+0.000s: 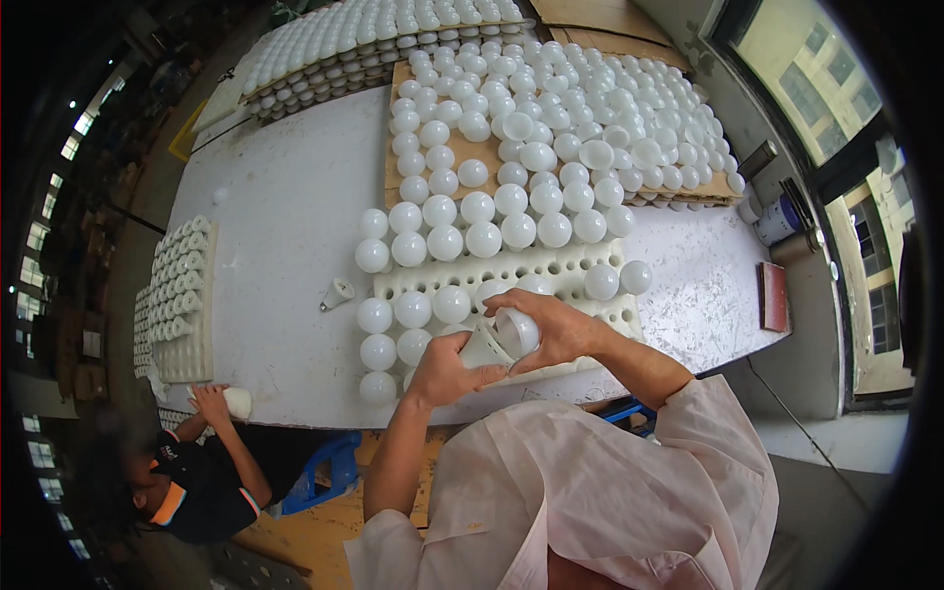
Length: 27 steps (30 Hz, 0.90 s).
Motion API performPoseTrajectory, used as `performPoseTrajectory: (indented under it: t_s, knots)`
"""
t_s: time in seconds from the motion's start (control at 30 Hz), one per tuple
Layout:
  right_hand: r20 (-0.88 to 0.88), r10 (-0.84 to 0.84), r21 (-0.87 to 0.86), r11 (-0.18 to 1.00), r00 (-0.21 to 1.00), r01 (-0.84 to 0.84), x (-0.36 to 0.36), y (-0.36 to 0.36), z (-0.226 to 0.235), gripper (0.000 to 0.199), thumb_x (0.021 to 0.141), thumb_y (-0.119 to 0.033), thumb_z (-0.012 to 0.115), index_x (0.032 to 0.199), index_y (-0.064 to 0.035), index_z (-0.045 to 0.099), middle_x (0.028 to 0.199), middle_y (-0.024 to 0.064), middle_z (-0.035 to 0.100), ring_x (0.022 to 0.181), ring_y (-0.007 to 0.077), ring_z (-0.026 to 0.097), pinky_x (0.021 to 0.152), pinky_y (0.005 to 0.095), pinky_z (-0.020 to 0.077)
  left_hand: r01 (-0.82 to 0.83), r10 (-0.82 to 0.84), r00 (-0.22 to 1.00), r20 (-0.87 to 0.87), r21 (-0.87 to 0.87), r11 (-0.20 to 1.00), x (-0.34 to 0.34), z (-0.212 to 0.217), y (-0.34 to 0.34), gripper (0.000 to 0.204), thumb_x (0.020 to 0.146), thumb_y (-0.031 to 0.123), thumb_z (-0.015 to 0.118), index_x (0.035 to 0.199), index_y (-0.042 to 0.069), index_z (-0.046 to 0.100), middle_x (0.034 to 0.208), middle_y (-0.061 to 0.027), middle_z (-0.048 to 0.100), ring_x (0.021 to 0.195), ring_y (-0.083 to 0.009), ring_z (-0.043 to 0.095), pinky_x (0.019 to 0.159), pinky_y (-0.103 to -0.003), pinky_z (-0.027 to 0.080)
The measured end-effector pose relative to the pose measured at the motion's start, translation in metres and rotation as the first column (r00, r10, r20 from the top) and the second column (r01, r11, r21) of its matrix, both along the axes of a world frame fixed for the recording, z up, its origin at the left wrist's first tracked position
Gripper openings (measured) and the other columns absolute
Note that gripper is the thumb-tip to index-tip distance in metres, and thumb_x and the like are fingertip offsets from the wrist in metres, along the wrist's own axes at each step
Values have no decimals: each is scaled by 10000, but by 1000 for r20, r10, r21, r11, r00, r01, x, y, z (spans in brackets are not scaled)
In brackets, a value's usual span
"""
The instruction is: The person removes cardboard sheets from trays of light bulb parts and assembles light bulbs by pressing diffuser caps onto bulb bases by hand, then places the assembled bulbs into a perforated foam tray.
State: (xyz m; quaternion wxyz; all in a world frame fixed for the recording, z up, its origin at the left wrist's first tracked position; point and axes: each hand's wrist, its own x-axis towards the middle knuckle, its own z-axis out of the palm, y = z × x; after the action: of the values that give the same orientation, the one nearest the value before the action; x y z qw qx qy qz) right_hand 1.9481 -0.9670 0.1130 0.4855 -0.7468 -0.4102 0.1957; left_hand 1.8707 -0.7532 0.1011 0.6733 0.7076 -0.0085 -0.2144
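Note:
My left hand [442, 374] is closed around a white bulb base [484, 351], tilted toward the right. Fingers of my right hand [556, 329] grip a white bulb cover [518, 332], its rim up against the base; whether the two are joined I cannot tell. Both hands are over the near part of a cream tray [511, 265] with rows of holes. Assembled-looking round white bulbs [413, 309] stand in the tray's far row and left side, and two more bulbs [601, 281] stand at its right.
Beyond the tray, many white covers crowd a cardboard sheet [457, 152]. A loose bulb base [337, 293] lies left on the white table [275, 246]. More stacked bulbs [383, 25] stand far back. At left, a co-worker's hands [209, 403] work near a tray of bases [187, 275].

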Motion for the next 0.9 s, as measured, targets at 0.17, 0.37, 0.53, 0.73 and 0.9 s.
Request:
performPoseTrajectory:
  t_s: [0.17, 0.37, 0.53, 0.73, 0.9]
  knots:
    - [106, 128, -207, 973, 986, -104, -12, 9, -5, 847, 639, -273, 824, 1336, -33, 408, 1135, 175, 546, 1040, 355, 569, 865, 427, 485, 90, -88, 996, -16, 123, 988, -5, -5, 0, 344, 720, 191, 811, 921, -35, 646, 715, -60, 651, 580, -98, 592, 502, -246, 466]
    - [170, 136, -205, 974, 976, -99, -19, 12, -14, 751, 646, -235, 812, 1272, -27, 453, 1121, 175, 546, 1017, 344, 575, 851, 426, 493, 92, -91, 996, -15, 121, 988, -12, -11, 1, 359, 723, 221, 815, 907, -40, 651, 700, -63, 649, 560, -102, 590, 492, -250, 460]
    - [279, 131, 40, 988, 951, -148, -22, 18, -26, 709, 612, -134, 805, 1232, -40, 475, 1112, 149, 543, 1026, 327, 559, 849, 414, 499, 88, -97, 994, 42, 178, 980, -15, -11, 1, 426, 775, 322, 770, 926, -58, 653, 705, -82, 649, 525, -122, 594, 470, -250, 461]
    - [335, 162, 52, 980, 928, -190, -21, 18, -31, 686, 617, -95, 793, 1229, -54, 486, 1121, 127, 545, 1032, 309, 556, 857, 396, 502, 81, -76, 996, -44, 152, 985, -11, -12, -3, 531, 838, 401, 665, 1063, -77, 618, 805, -120, 658, 550, -145, 610, 454, -252, 486]
    - [349, 164, 64, 978, 922, -198, -24, 22, -31, 662, 624, -91, 793, 1220, -59, 508, 1144, 121, 546, 1035, 298, 556, 857, 392, 503, 55, -56, 997, -51, -20, 998, -11, -9, -4, 487, 816, 312, 652, 1084, -91, 593, 935, -139, 638, 706, -159, 631, 446, -243, 515]
